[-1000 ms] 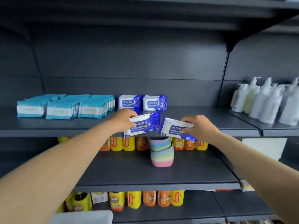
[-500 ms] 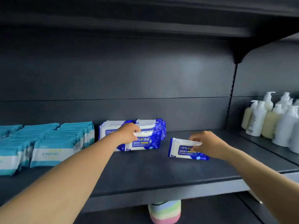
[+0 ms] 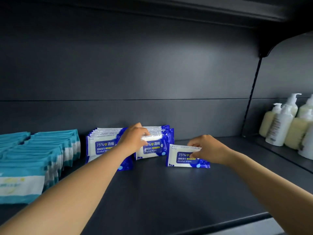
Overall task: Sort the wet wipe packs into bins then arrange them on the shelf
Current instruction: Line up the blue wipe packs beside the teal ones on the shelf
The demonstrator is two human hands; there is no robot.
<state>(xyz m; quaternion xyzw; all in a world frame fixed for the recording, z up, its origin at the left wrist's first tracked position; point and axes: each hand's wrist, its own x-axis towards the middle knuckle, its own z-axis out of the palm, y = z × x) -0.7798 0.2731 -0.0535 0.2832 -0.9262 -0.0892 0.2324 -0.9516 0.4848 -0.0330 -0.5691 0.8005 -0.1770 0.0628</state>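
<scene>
Teal packs [image 3: 33, 158] already stand in rows at frame left. At centre the left hand [image 3: 133, 141] pinches a blue pack [image 3: 152, 148] into its row; the right hand [image 3: 208, 150] pinches another [image 3: 183, 158] upright on the shelf [image 3: 169, 192] — shelving looks well advanced, bins unseen.

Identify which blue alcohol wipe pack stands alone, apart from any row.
The pack pinched by the right hand; the other blue packs stand in two rows against the back.

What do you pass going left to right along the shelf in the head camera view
Teal wipe packs → left row of blue alcohol wipe packs → left hand gripping the front pack of the second blue row → lone blue pack → right hand holding it upright → white pump bottles.
</scene>
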